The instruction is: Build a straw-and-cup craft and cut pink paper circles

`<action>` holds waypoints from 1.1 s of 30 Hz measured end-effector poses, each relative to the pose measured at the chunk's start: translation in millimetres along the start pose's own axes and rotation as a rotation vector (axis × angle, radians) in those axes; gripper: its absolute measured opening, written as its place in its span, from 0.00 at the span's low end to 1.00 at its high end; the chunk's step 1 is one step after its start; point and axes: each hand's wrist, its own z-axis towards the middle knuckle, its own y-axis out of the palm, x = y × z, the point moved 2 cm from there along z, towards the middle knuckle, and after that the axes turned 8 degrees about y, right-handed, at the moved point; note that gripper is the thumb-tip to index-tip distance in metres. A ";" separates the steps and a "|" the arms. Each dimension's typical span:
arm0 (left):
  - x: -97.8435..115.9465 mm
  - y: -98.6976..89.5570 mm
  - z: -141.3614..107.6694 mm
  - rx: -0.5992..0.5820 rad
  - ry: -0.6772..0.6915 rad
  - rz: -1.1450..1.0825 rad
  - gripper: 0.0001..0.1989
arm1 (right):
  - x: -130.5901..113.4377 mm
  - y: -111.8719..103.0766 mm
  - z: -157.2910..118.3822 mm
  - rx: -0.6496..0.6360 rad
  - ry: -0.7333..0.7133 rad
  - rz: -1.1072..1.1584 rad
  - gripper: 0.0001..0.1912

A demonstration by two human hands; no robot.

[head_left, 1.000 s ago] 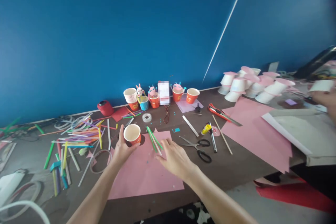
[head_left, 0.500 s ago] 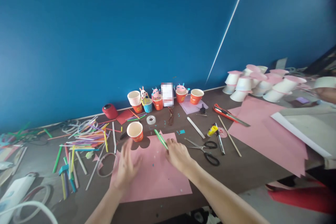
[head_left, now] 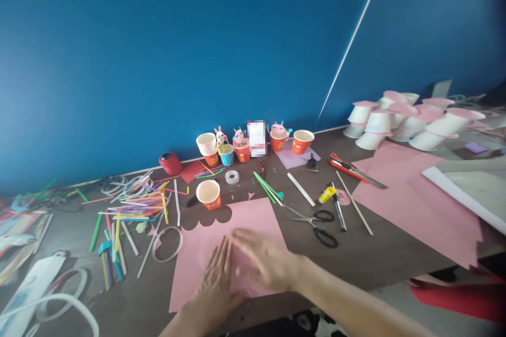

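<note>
A second ago, the left hand (head_left: 216, 280) had hold of the orange cup (head_left: 211, 201) and the right hand (head_left: 271, 263) was at the green and white straws (head_left: 264, 187) on the pink paper (head_left: 193, 258). Now both hands have let go and come to the middle of the paper. The left hand lies flat on it, fingers stretched out side by side. The right hand is blurry, but its fingers look stretched out too, and neither hand seems to grip anything. I can't tell if their fingertips touch. The straws lie past the paper's far edge, near the tips of the scissors (head_left: 312, 219). The cup stands upright on the surface (head_left: 343, 263), just past the wavy cut edge. The paper lies flat on the surface, under the hands. With the straws moved off, there is probably more room to work on the paper.
</note>
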 end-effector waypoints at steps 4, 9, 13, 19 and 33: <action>5.5 4.0 -6.5 -0.046 -0.025 0.034 0.46 | 10.8 21.0 -1.5 -0.183 -0.082 -0.039 0.41; 12.3 -1.4 -7.5 -0.125 -0.053 0.031 0.43 | 52.1 7.8 17.8 0.054 0.264 -0.261 0.43; 15.5 1.3 -12.2 -0.143 -0.055 -0.008 0.44 | 38.8 17.5 18.8 -0.151 -0.151 -0.170 0.39; 22.5 -8.1 -17.7 -0.175 -0.103 -0.064 0.44 | 47.6 14.6 20.3 -0.007 0.074 -0.103 0.39; -20.0 -10.6 68.7 -0.176 -0.093 -0.033 0.44 | 49.2 17.8 3.7 0.019 -0.015 0.133 0.31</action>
